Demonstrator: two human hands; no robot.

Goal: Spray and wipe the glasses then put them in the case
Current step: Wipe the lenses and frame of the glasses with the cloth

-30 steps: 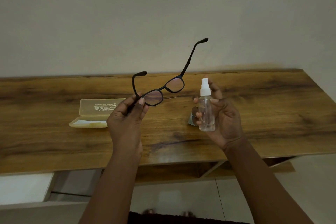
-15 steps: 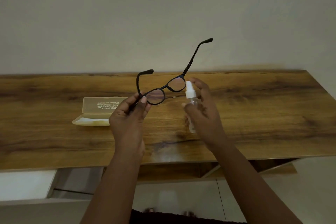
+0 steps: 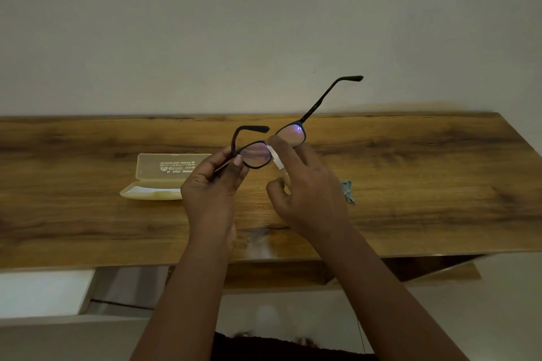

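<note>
Head view: glasses point(image 3: 265, 152) pinched between left hand point(image 3: 209, 193) fingertips.

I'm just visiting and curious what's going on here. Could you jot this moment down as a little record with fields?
left hand: left hand pinches the glasses at one lens corner, raised above the table
right hand: right hand holds the spray bottle, white nozzle close to the lenses
case: case lies open on the wooden table, nothing visible in it
cloth: grey cloth on the table, partly hidden by the right hand
stage: spraying; not yet wiped
</note>
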